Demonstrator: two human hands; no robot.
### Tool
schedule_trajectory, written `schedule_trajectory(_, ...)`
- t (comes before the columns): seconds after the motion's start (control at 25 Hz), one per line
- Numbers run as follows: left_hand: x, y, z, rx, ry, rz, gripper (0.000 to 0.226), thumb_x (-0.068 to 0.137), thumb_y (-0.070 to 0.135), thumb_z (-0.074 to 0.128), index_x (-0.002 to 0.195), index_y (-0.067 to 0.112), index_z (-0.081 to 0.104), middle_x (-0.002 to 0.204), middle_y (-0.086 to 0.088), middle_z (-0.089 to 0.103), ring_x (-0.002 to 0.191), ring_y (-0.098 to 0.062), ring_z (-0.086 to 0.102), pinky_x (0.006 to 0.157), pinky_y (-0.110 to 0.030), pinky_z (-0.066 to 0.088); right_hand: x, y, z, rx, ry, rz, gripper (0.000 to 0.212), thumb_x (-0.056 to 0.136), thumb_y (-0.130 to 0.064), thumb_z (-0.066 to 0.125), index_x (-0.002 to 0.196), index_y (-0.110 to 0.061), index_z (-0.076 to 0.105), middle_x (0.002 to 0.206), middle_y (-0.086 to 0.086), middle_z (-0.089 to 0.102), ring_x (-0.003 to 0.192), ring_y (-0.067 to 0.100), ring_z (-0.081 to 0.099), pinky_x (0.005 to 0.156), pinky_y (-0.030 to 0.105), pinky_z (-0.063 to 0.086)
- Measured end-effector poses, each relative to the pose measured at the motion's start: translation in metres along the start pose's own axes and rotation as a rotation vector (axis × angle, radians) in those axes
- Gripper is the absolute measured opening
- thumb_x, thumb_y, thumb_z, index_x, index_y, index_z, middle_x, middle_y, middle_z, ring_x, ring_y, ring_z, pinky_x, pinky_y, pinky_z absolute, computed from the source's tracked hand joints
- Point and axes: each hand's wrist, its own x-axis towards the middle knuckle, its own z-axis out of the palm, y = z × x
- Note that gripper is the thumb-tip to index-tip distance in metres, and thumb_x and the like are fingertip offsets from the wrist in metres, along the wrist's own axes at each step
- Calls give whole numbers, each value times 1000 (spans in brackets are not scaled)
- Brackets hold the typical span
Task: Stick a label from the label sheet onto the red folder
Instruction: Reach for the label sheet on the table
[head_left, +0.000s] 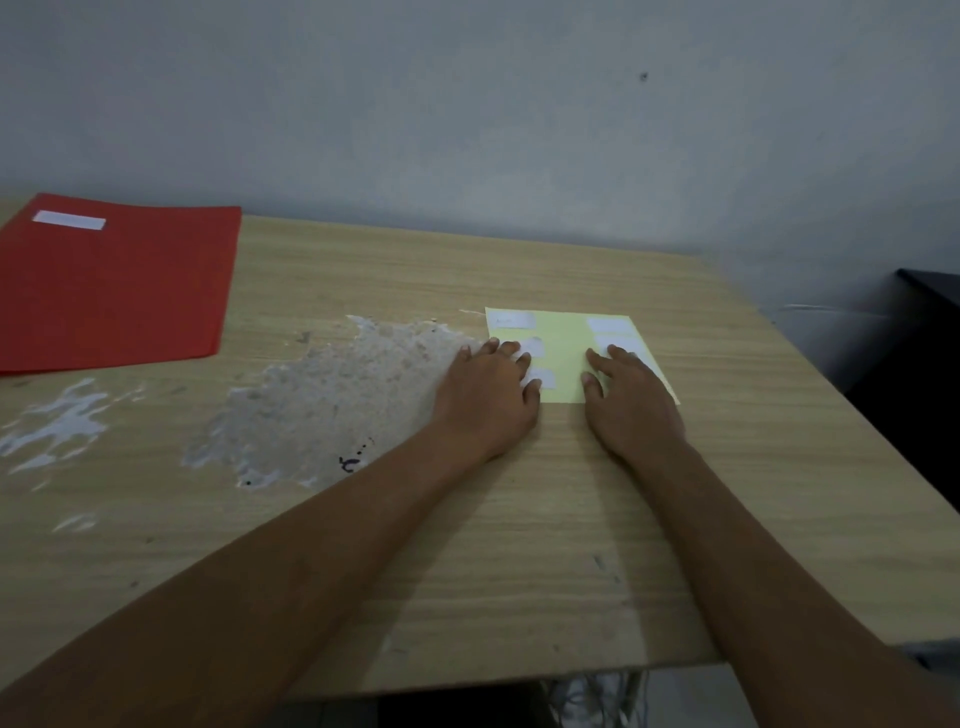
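Both bare forearms reach up from the lower edge of the frame and converge toward the centre right. The left hand (485, 392) lies palm down, its fingers (524, 358) spread and slightly curled. The right hand (631, 400) lies palm down just beside it, fingers extended toward the upper left, thumb (592, 384) angled inward.

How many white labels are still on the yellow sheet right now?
5 visible on the label sheet: top-left, middle-left and lower-left by the left hand, top-right, and one under the right hand. Both hands may hide more.
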Motion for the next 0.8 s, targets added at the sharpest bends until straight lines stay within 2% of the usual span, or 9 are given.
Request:
schedule_trajectory(0.2, 36, -19, 0, 44, -24, 11, 51, 99, 40, 33, 144, 18, 46, 155, 1, 38, 146, -19, 28, 121, -47, 12, 36, -3, 10, -75, -90, -48, 53, 102, -39, 34, 153, -24, 34, 164, 3, 22, 152, 23, 15, 121, 41, 19)
schedule_trajectory(0.6, 140, -59, 5, 28, -31, -26, 51, 101, 40, 30, 148, 20, 40, 158, 5, 31, 148, -17, 21, 120, -42, 11, 151, -16, 38, -67, -137, -76, 55, 103, -38, 30, 155, -22, 28, 165, 5, 17, 153, 24, 11, 122, 41, 17)
schedule_trajectory(0.8, 168, -70, 10, 21, -27, -30, 51, 102, 40, 30, 148, 22, 39, 159, 8, 31, 148, -14, 21, 120, -42, 13, 172, -18, 47, -81, -98, -61, 55, 103, -39, 29, 155, -21, 28, 165, 5, 18, 152, 24, 11, 121, 40, 16)
